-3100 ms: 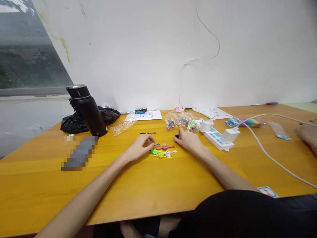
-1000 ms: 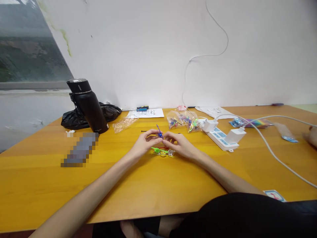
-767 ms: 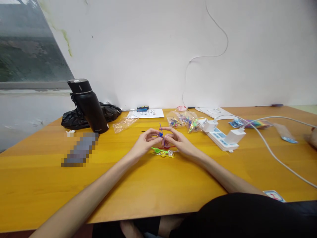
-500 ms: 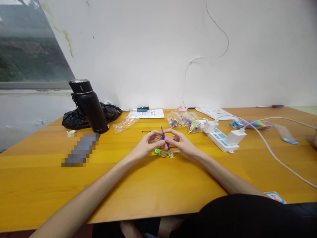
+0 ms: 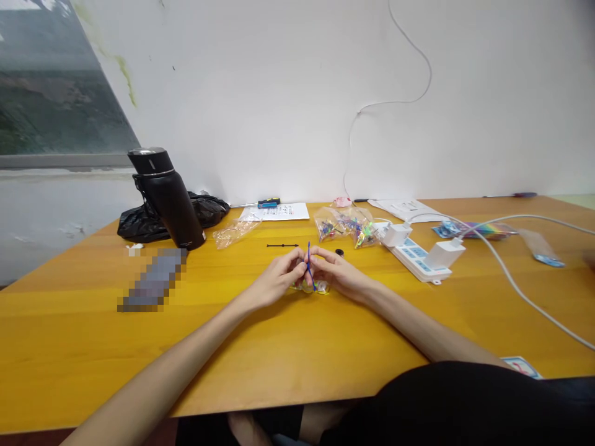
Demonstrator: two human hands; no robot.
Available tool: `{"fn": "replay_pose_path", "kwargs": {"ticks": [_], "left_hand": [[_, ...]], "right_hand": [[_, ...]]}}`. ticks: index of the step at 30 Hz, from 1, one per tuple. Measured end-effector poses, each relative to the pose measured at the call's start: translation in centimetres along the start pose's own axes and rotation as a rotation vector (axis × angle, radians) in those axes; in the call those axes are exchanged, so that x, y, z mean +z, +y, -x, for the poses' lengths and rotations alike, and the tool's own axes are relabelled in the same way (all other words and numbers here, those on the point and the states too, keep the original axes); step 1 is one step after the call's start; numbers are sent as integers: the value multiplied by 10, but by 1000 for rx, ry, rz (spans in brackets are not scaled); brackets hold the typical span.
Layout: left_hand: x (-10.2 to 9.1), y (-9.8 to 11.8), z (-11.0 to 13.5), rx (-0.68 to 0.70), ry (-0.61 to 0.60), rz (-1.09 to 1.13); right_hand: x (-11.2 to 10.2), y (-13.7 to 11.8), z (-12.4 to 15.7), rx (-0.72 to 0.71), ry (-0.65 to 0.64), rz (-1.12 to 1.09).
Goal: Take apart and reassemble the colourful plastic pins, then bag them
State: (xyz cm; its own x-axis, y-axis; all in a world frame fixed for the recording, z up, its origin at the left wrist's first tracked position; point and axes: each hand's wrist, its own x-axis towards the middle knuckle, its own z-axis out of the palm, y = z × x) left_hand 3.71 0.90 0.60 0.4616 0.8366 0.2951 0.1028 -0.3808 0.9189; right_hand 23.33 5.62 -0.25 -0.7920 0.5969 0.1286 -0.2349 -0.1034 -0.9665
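Nearest the camera, a dark lap fills the lower right, and a small printed card (image 5: 520, 367) lies at the table (image 5: 297, 353) edge beside it. Two bare forearms reach across the yellow wooden top and meet at its middle. The left hand (image 5: 277, 280) and the right hand (image 5: 338, 272) are both curled nearly closed, fingertips pressed together around a thin blue plastic stick (image 5: 309, 265) that stands roughly upright between them. Just under the hands, a few small coloured plastic pieces (image 5: 316, 287) lie on the table, partly hidden by the fingers.

To the left sits a blurred grey patch (image 5: 153, 287). Just beyond the hands lie a thin black stick (image 5: 282, 246) and a small black ring (image 5: 339, 252). Farther back are clear bags of coloured pieces (image 5: 344, 225), an empty-looking clear bag (image 5: 235, 231), and a white power strip (image 5: 418, 258) with white chargers plugged in; its cable (image 5: 515, 286) runs off to the right.

At the far edge stand a black flask (image 5: 166, 198), a black plastic bag (image 5: 204, 212) behind it, a sheet of paper (image 5: 277, 212) with a small screwdriver (image 5: 268, 202), and more papers (image 5: 403, 208) against the white wall.
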Motion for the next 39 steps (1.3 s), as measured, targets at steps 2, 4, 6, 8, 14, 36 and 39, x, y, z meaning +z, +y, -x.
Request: {"fn": "replay_pose_path", "kwargs": {"ticks": [2,4,6,8,14,36,39], "left_hand": [[0,2,2,16,-37,-62],[-1,3,4,33,-32,-105],[-4,2,5,27,6,-107],[-7,-2,3,-6,68,-12],[-16,-9,-8,-162,287,420],[-55,-22,-5,-198,580,-99],[-72,-34,-3,-205,586,-344]], "right_hand": [[2,-1,1,21,-29,17],[3,-4,3,34,-37,24],[3,-9,3,3,0,10],[-1,-16,2,-68,81,17],[-16,-30,-1,-228,339,554],[-20,-18,0,-274,475,774],[-20,-17,0,-242,470,809]]}}
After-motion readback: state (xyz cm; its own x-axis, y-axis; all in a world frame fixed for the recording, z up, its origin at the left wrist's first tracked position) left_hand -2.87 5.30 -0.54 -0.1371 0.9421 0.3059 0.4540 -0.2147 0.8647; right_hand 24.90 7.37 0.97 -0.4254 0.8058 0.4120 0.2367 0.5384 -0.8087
